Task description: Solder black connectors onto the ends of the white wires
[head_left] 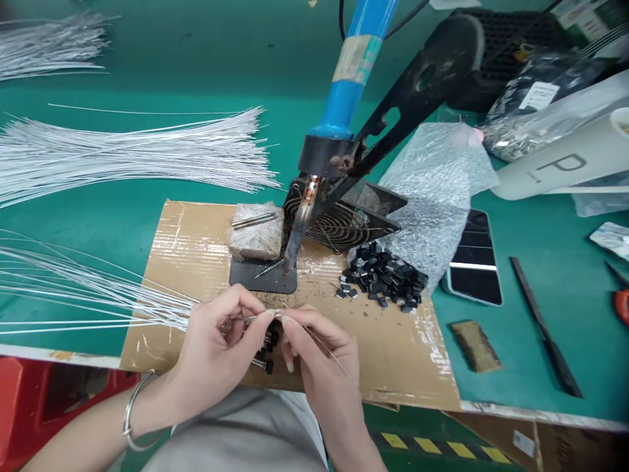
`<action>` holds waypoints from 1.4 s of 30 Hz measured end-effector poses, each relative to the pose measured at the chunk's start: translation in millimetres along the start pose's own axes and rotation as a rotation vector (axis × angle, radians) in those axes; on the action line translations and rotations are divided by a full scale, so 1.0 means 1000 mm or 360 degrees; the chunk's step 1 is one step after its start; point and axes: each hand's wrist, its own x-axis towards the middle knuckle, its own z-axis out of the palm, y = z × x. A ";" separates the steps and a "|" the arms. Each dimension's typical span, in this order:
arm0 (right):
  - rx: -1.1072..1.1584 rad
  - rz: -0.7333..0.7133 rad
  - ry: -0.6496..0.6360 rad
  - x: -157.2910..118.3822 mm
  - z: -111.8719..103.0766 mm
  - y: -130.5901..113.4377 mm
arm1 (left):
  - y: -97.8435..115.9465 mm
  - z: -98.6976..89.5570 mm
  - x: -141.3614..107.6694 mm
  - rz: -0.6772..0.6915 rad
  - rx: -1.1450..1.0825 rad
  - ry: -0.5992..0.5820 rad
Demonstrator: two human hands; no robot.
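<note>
My left hand [223, 344] pinches a white wire between thumb and fingertips, near the front of a cardboard sheet [393, 360]. Against it, fingertip to fingertip, my right hand [324, 347] is closed on a thin wire [337, 360] that trails back over its fingers. What lies exactly between the touching fingertips is too small to make out. Below the hands, partly hidden, are several black connectors [268, 366]. Just beyond the hands, a soldering iron [307, 203] with a blue handle points down over a dark pad [263, 275]. White wires [167, 308] fan out leftward from beside my left hand.
A heap of small black parts [386, 275] lies right of a fan [339, 219], near bubble wrap [432, 183]. Farther right are a phone [474, 288], a brown block [476, 345] and a dark flat tool [545, 328]. A wrapped block [258, 239] and a wire bundle [137, 154] lie behind.
</note>
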 end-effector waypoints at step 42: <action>0.0365 0.0275 0.0122 0.000 0.012 -0.010 | -0.007 0.011 -0.006 0.0367 0.0227 0.0142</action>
